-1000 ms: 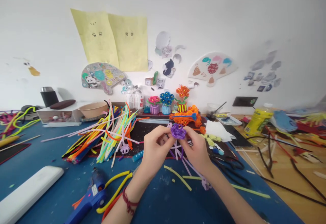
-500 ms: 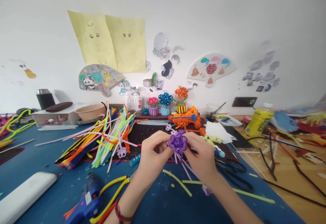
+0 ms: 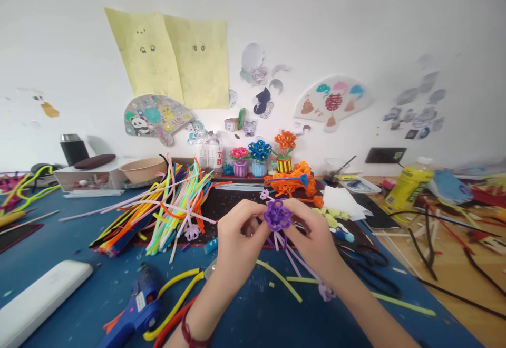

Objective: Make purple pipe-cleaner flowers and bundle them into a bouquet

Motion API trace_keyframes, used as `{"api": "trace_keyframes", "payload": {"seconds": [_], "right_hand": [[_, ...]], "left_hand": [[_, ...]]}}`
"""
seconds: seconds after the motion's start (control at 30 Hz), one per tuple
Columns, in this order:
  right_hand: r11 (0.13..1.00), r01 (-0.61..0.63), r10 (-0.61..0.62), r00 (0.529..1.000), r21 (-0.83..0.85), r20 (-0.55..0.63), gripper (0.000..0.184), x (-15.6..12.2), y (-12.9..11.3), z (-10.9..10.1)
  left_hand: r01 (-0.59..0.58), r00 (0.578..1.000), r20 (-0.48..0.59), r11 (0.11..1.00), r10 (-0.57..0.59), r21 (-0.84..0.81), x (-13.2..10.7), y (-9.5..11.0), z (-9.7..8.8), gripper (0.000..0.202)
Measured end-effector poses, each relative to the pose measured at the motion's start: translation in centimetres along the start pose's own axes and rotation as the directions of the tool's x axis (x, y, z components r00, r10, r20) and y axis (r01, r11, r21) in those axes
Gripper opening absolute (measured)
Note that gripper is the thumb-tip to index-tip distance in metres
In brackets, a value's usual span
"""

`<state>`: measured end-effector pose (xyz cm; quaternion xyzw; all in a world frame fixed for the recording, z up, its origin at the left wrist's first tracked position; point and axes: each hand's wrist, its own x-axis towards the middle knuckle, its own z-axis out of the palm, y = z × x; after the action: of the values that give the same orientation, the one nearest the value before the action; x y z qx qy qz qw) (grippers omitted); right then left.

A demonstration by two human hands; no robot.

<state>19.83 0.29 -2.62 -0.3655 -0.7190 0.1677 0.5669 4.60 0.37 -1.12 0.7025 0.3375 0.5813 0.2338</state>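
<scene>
A dark purple pipe-cleaner flower [image 3: 278,215] is pinched between both my hands in the middle of the view. My left hand [image 3: 242,232] grips its left edge with thumb and forefinger. From the other side, my right hand [image 3: 312,231] pinches the right edge the same way. Below the flower, pale lilac pipe-cleaner stems [image 3: 291,257] run down to the right, and a lilac flower [image 3: 326,292] lies by my right wrist. Another lilac flower [image 3: 192,232] rests left of my hands, beside a bundle of coloured pipe cleaners [image 3: 162,226].
A blue glue gun [image 3: 138,306] and yellow-handled pliers [image 3: 177,295] lie at the front left. Black scissors [image 3: 371,271] are right of my hands. Small potted flowers [image 3: 260,159] stand at the back by the wall. A yellow bottle [image 3: 409,184] stands at the right.
The camera view has shifted slightly, so the scene sits a little further right. Both hands still hold the purple flower, which has turned a little between the fingers.
</scene>
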Motion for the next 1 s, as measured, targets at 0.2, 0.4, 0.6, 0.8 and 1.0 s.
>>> {"api": "trace_keyframes", "payload": {"seconds": [0.2, 0.4, 0.6, 0.8, 1.0], "right_hand": [[0.960, -0.143, 0.159, 0.986, 0.241, -0.048, 0.022, 0.2, -0.1, -0.4], [0.960, -0.188, 0.199, 0.979, 0.206, -0.034, 0.017, 0.3, 0.6, -0.5], [0.971, -0.190, 0.193, 0.981, 0.143, -0.006, 0.018, 0.3, 1.1, -0.5], [0.979, -0.168, 0.171, 0.985, 0.114, -0.019, 0.010, 0.3, 1.4, -0.5], [0.987, -0.103, 0.104, 0.995, 0.121, -0.004, 0.007, 0.3, 1.1, -0.8]], "left_hand": [[0.046, 0.999, -0.012, 0.996, -0.046, 0.077, 0.1, -0.3, 0.1, 0.007], [0.039, 0.999, 0.009, 0.973, -0.043, 0.226, 0.2, -0.5, 0.3, 0.013], [0.069, 0.994, 0.060, 0.945, -0.093, 0.319, 0.1, -1.0, 0.4, 0.017], [0.072, 0.989, 0.099, 0.934, -0.114, 0.350, -0.3, -1.2, 0.6, 0.020], [0.137, 0.982, 0.084, 0.945, -0.169, 0.297, -0.1, -1.2, 0.6, 0.014]]}}
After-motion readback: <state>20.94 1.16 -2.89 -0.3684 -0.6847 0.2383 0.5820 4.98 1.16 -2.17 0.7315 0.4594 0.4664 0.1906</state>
